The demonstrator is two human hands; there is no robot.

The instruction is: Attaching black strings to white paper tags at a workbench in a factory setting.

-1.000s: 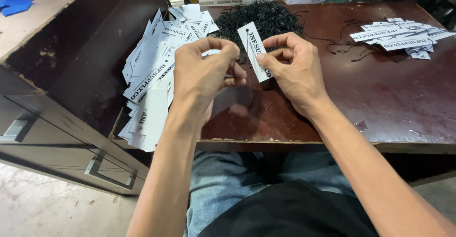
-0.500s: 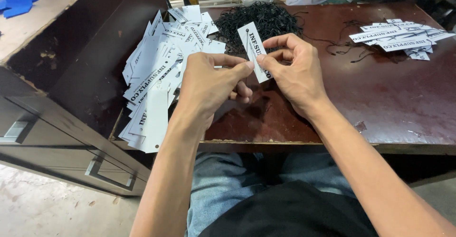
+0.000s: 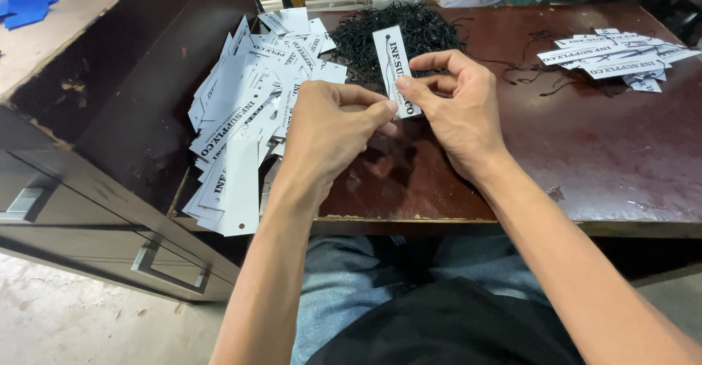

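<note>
From above the seated person's lap, both hands meet over the dark red-brown table point(image 3: 585, 160), and everything else sits around that spot. The right hand point(image 3: 457, 109) pinches a narrow white paper tag point(image 3: 395, 69) between thumb and fingers, gripping its lower end so the rest stands up and away from the body, tilted a little to the left. The left hand point(image 3: 329, 127) is closed in a tight pinch right at that same lower end, fingertips touching the tag's bottom edge; it seems to hold a fine black string there, though I cannot make the strand out clearly. Just behind the tag lies a tangled heap of black strings point(image 3: 406, 39). To the left of the hands a big loose pile of white tags point(image 3: 248, 116) spills over the table's near edge. Far to the right rests a smaller batch of tags with strings point(image 3: 614, 54). Left of the table stands a dark cabinet with drawers point(image 3: 110, 189). The held tag looks like light, fairly stiff card: it keeps its shape when held by one end, would crease if squeezed hard, and is best taken by its edges near the end being worked.
</note>
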